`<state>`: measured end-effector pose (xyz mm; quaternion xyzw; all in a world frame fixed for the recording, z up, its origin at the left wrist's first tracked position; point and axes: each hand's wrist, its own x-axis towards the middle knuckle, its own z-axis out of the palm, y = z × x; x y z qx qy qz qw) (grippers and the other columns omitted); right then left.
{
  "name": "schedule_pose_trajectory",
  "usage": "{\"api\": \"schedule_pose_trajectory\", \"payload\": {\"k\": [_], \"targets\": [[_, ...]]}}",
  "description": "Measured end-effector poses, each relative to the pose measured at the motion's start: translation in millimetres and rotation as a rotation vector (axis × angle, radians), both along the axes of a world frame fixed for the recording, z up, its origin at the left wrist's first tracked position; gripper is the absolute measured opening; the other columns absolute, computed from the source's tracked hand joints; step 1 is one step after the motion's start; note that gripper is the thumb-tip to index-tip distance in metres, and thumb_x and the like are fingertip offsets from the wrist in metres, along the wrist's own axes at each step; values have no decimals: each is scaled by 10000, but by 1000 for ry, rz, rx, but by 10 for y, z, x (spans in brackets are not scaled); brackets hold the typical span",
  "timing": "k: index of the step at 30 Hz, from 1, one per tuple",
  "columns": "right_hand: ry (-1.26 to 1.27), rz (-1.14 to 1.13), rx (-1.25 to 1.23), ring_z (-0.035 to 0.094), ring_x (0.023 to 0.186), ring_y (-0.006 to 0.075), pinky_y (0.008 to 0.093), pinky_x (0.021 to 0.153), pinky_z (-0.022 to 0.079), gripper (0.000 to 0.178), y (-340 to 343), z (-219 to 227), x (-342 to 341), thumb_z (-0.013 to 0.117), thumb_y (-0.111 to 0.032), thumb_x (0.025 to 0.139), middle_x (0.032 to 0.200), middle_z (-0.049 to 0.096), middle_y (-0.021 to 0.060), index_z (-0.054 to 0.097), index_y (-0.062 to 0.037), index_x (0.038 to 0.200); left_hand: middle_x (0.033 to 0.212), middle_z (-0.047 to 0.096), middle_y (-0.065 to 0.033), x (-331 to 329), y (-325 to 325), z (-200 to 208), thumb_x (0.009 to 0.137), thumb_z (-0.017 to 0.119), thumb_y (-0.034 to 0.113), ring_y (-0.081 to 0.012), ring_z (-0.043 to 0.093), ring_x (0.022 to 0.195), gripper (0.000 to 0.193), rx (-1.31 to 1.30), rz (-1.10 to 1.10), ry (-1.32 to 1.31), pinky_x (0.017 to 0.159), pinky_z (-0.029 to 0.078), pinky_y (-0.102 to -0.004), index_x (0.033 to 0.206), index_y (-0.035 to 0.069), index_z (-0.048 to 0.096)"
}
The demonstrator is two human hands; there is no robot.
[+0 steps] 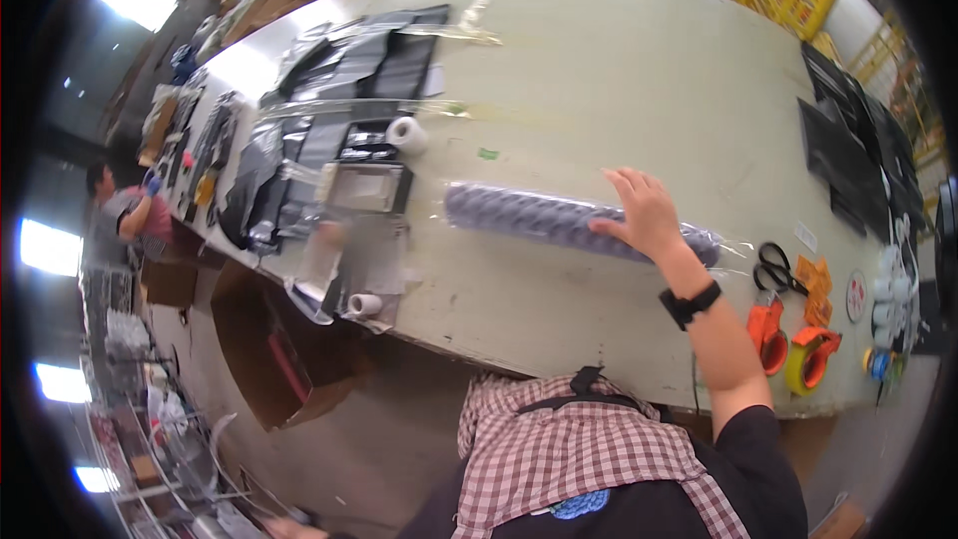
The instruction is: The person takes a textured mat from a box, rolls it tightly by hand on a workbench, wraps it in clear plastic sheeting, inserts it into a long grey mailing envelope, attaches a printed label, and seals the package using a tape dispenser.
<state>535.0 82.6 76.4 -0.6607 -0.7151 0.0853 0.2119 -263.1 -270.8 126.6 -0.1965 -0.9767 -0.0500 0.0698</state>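
A long, bumpy, purple-grey roll [539,217] in clear plastic film lies across the table in front of me. My right hand [647,215] rests over its right part, with the fingers stretched and spread and the thumb lying across the roll. A dark band circles that wrist. Low at the left edge of the view, part of my left hand [289,528] shows beside a dark sleeve, away from the table; its fingers cannot be made out. Right of the roll are black-handled scissors [775,269] and two orange tape dispensers, one [766,334] beside the other [813,359].
Grey plastic bags [349,70] cover the table's left part, near a white label roll [406,135] and an open box [367,188]. Black bags [848,155] lie far right. A cardboard box [269,339] stands below the left edge. Another person [135,210] is farther left.
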Motion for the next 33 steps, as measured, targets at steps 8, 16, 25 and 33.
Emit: {"api": "schedule_pose_trajectory", "payload": {"k": [8,16,25,33], "targets": [[-616,248,143,512,1036,314,383,868,434,1100,91,52,-313,822,-341,537,1163,498,145,188,-196,1424,1148,582,-128,2830,-1349,-2435,777,581,286,-242,542,1076,408,-598,48,-573,941,420,-342,1130,83,568],[-414,-251,-285,624,810,335,402,687,513,1077,84,27,-303,772,-386,572,954,617,180,157,-164,1427,634,643,-136,1832,2149,-812,726,619,236,-217,645,551,238,-777,-590,-814,546,518,-336,590,43,649],[527,-610,-284,487,1141,271,342,968,371,842,-793,-327,85,681,-338,757,1270,477,186,235,5,1384,758,615,-112,1102,6027,-267,736,664,214,-264,596,746,187,225,-1486,-92,640,462,-372,692,40,612],[-74,-813,-281,357,1263,371,389,1033,304,738,-1139,-132,-643,594,-319,839,1354,364,254,218,-25,1401,984,548,-124,1081,6825,-849,618,707,87,-285,545,971,374,-288,-1903,37,826,465,-362,934,43,512]]}}
